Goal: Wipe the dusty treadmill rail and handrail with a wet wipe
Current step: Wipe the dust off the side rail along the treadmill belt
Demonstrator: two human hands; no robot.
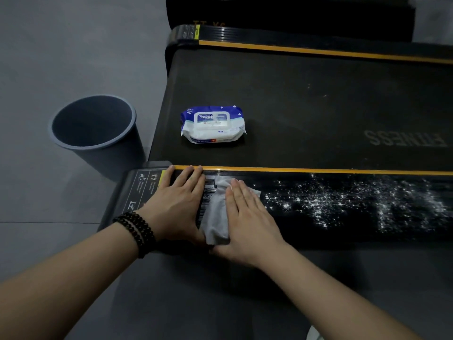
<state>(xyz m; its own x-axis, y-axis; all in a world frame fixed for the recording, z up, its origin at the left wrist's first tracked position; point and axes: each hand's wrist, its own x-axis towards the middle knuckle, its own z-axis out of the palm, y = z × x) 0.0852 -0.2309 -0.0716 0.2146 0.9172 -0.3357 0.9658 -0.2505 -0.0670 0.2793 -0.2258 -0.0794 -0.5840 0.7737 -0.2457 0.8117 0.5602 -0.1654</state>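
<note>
From the head camera we see our right hand (247,214) pressing flat, fingers straight, on the wipe (215,212) on the near rail (343,204), dust to its right. Our left hand (175,200) rests flat just left, touching the wipe. The pack (212,123) lies on the belt (318,106); a bin (98,128) stands left.

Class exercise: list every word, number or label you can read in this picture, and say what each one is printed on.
"FITNESS", upside down from this view: on the treadmill belt.
"75%": on the lid of the wet wipe pack; the rest there is too blurred.
Faint letters on the far black frame: unreadable.
Icons and small print on the near rail's end label: too small.
</note>
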